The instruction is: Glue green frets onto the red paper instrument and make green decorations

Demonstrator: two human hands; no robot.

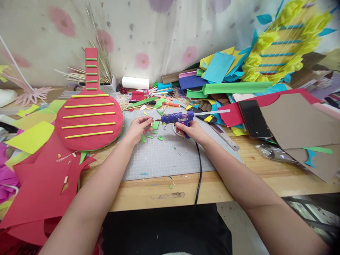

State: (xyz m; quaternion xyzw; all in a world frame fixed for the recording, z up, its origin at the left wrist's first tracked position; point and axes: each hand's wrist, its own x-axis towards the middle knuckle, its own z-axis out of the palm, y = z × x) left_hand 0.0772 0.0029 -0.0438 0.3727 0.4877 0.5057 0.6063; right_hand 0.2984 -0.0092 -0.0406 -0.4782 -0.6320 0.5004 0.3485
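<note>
My right hand (191, 130) is wrapped round the handle of a blue hot glue gun (174, 118). A long whitish glue stick (212, 112) sticks out of its back, and a black cord (199, 173) hangs down from the handle. The nozzle points left, close to the fingertips of my left hand (139, 129). That hand pinches a small pale piece (151, 124), too small to name surely. Below the hands, green scraps (155, 125) lie on a grey cutting mat (170, 163).
At the left lies a red guitar-shaped cutout (89, 120) with yellow and green strips, above red sheets (39, 184). A phone (255, 118) rests on cardboard (294, 120) at the right. Near it are a metal ruler (225, 137), a cutter (203, 115) and a yellow-flowered guitar shape (287, 46).
</note>
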